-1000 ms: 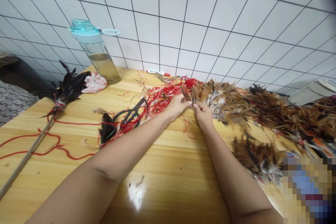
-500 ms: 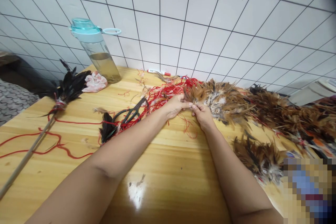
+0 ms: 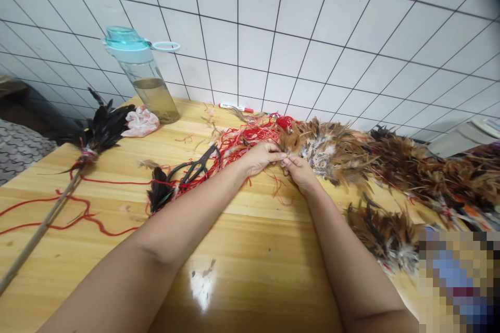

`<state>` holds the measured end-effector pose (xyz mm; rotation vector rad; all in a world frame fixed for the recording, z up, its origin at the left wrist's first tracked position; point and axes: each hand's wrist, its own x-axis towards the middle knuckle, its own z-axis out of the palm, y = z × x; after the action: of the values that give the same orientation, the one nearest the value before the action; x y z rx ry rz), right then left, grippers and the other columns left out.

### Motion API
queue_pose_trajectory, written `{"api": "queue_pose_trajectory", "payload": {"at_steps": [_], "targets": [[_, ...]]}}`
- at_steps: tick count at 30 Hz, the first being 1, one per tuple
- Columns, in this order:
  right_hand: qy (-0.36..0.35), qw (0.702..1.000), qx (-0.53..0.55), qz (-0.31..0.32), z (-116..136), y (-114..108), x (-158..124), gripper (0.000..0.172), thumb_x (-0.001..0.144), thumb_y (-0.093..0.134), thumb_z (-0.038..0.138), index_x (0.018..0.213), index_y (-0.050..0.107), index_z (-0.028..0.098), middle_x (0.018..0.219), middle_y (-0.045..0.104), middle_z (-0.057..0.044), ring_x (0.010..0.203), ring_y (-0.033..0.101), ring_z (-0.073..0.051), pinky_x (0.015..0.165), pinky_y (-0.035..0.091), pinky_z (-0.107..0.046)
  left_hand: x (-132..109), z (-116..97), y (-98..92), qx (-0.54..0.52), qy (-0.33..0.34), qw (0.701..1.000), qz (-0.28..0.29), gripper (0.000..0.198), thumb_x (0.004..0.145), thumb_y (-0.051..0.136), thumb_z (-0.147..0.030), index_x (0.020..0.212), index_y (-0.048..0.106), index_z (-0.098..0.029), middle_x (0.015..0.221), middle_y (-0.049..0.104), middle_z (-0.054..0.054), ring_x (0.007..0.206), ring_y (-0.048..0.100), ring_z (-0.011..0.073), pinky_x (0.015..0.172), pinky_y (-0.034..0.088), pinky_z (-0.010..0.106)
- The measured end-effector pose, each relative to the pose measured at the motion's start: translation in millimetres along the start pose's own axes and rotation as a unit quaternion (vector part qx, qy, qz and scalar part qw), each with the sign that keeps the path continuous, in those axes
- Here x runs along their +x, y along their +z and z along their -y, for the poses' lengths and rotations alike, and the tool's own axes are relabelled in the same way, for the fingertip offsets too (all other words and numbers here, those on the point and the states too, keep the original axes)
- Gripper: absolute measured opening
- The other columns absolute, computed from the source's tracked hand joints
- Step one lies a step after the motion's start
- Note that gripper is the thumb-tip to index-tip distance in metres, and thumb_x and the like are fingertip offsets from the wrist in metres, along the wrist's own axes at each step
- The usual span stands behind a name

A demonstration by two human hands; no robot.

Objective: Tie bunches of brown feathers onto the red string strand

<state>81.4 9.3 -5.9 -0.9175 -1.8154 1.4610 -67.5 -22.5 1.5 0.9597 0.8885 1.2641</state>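
Note:
My left hand (image 3: 261, 158) is closed in a pinch, with brown feathers (image 3: 289, 141) fanning up just beyond its fingertips. My right hand (image 3: 297, 170) pinches at the same spot, its fingertips touching those of the left. What lies between the right fingers is too small to make out. Directly behind and right of the hands spreads a pile of brown feathers with pale fluffy quill ends (image 3: 318, 151). A tangle of red string (image 3: 250, 135) lies behind my left hand. Black scissors (image 3: 195, 169) rest beside my left forearm, near a small black feather tuft (image 3: 158, 192).
At left, a stick (image 3: 42, 226) bears tied black feathers (image 3: 105, 127). A water bottle (image 3: 152, 91) stands by a crumpled pinkish cloth (image 3: 141, 121). A red marker (image 3: 236, 108) lies by the tiled wall. More feather bundles (image 3: 385, 229) and a long feather heap (image 3: 425, 171) cover the right side.
My fingertips have shifted slightly left and stay pinched together. The feathers by my left fingertips have moved a little. Everything else on the table looks the same.

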Motion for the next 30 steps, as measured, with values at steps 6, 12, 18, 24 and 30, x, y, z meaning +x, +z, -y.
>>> {"api": "queue_pose_trajectory", "payload": {"at_steps": [6, 12, 18, 24, 30], "targets": [[0.001, 0.997, -0.076, 0.011, -1, 0, 1, 0.032, 0.073, 0.056, 0.050, 0.062, 0.055, 0.019, 0.047, 0.044, 0.004, 0.046, 0.038, -0.010, 0.051, 0.032, -0.025, -5, -6, 1.0, 0.031, 0.031, 0.999, 0.029, 0.032, 0.056, 0.081, -0.030, 0.070, 0.063, -0.006, 0.065, 0.063, 0.004, 0.061, 0.057, 0.0114, 0.064, 0.043, 0.026], [-0.033, 0.996, -0.088, -0.011, 2, 2, 2, 0.028, 0.072, 0.056, 0.045, 0.065, 0.061, 0.019, 0.054, 0.051, 0.003, 0.048, 0.042, -0.010, 0.054, 0.035, -0.026, -5, -6, 3.4, 0.079, 0.051, 0.995, -0.025, 0.027, 0.059, 0.076, -0.026, 0.073, 0.063, -0.007, 0.065, 0.062, 0.002, 0.059, 0.053, 0.0100, 0.062, 0.041, 0.025], [-0.003, 0.999, -0.022, -0.034, 8, 1, -2, 0.034, 0.070, 0.060, 0.052, 0.068, 0.061, 0.018, 0.051, 0.050, 0.004, 0.049, 0.040, -0.009, 0.052, 0.033, -0.025, -1, -4, 2.5, -0.006, 0.046, 0.997, -0.059, 0.034, 0.054, 0.081, -0.030, 0.070, 0.061, -0.008, 0.064, 0.061, 0.002, 0.060, 0.054, 0.0104, 0.064, 0.041, 0.026], [0.022, 0.999, 0.009, -0.030, 9, -3, -2, 0.036, 0.066, 0.064, 0.053, 0.067, 0.060, 0.017, 0.050, 0.049, 0.004, 0.048, 0.038, -0.008, 0.051, 0.030, -0.024, -3, -6, 1.9, -0.025, 0.023, 0.998, -0.051, 0.039, 0.051, 0.083, -0.033, 0.073, 0.063, -0.008, 0.068, 0.063, 0.003, 0.060, 0.053, 0.0090, 0.061, 0.039, 0.024], [0.028, 0.999, 0.020, -0.010, 8, -2, 0, 0.035, 0.060, 0.070, 0.050, 0.068, 0.063, 0.016, 0.053, 0.052, 0.004, 0.050, 0.041, -0.007, 0.051, 0.032, -0.023, -4, -6, 4.9, 0.015, 0.026, 0.998, -0.053, 0.037, 0.049, 0.083, -0.027, 0.073, 0.064, -0.007, 0.071, 0.065, 0.004, 0.065, 0.057, 0.0117, 0.069, 0.044, 0.028]]}}
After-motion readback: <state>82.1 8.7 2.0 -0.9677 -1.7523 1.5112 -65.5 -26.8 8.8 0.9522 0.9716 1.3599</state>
